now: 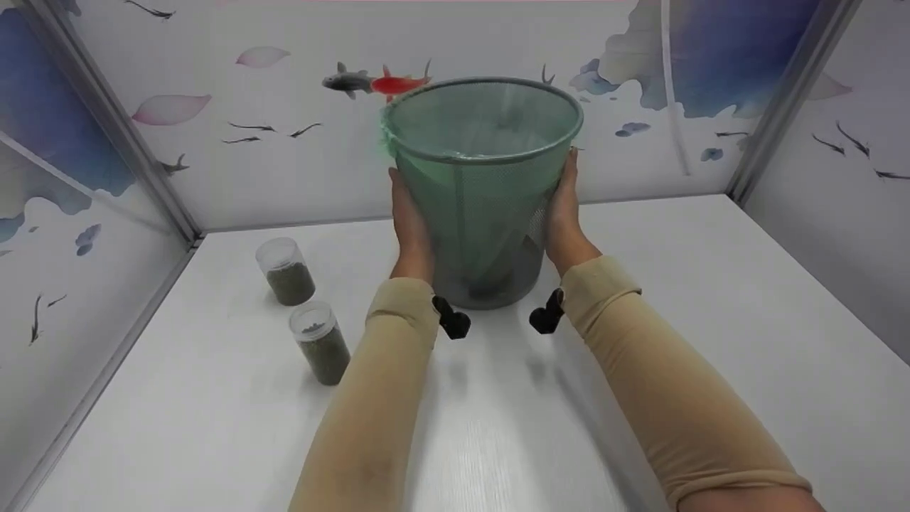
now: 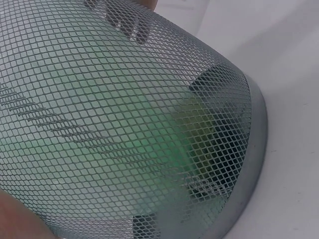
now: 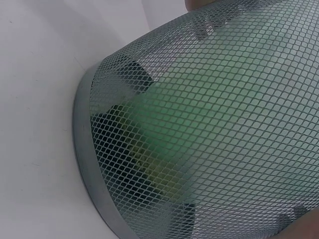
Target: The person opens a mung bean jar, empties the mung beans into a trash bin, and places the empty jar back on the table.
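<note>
A wire mesh wastebasket (image 1: 490, 235) stands upright between both hands, its base close over the white table in the head view. Inside it hangs a thin green bin liner (image 1: 483, 128), bunched over the rim at the left. My left hand (image 1: 411, 231) holds the basket's left side, and my right hand (image 1: 565, 213) grips the opposite side. Through the mesh (image 2: 99, 114) in the left wrist view, the liner reaches down near the base. Something dark and a yellowish patch (image 3: 154, 169) show low in the basket in the right wrist view.
Two clear jars with dark green contents stand left of the left forearm: a farther jar (image 1: 286, 274) and a nearer jar (image 1: 321, 345). Printed wall panels (image 1: 284, 171) enclose the white table (image 1: 711, 299) at the back and sides.
</note>
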{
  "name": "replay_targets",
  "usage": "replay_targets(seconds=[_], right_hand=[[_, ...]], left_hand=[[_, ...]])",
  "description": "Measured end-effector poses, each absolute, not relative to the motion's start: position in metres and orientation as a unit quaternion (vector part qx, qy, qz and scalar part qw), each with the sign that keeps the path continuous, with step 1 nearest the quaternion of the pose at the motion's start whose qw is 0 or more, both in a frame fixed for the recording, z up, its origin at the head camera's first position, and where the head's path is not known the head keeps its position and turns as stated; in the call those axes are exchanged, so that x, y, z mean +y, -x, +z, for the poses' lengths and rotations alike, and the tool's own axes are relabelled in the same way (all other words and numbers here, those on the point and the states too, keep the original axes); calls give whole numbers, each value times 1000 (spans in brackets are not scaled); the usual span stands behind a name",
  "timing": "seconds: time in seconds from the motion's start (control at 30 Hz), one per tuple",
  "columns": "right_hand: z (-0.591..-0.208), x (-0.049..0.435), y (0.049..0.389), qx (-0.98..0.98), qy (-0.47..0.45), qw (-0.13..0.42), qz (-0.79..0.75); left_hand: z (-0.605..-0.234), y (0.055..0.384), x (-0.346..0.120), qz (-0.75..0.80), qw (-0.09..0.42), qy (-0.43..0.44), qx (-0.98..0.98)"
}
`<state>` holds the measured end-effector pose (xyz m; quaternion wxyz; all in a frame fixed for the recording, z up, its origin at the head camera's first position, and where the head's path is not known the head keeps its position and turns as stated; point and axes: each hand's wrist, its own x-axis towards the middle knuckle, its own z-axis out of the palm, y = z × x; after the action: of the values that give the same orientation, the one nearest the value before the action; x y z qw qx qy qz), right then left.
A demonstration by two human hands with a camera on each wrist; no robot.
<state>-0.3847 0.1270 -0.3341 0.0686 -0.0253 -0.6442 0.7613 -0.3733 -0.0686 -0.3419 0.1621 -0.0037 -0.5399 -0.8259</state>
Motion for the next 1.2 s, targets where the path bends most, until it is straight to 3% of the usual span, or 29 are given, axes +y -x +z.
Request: replay_targets(seconds=[0.5, 0.73, 1.2], right_hand=[[-337, 135, 354, -659, -11, 25, 752], [-338, 137, 343, -653, -25, 29, 756], [-341, 139, 318, -648, -53, 35, 759]], left_hand=[[-347, 345, -75, -822, 143, 10, -551], [-347, 334, -74, -819, 138, -16, -557], [-349, 310, -73, -828, 153, 26, -539]])
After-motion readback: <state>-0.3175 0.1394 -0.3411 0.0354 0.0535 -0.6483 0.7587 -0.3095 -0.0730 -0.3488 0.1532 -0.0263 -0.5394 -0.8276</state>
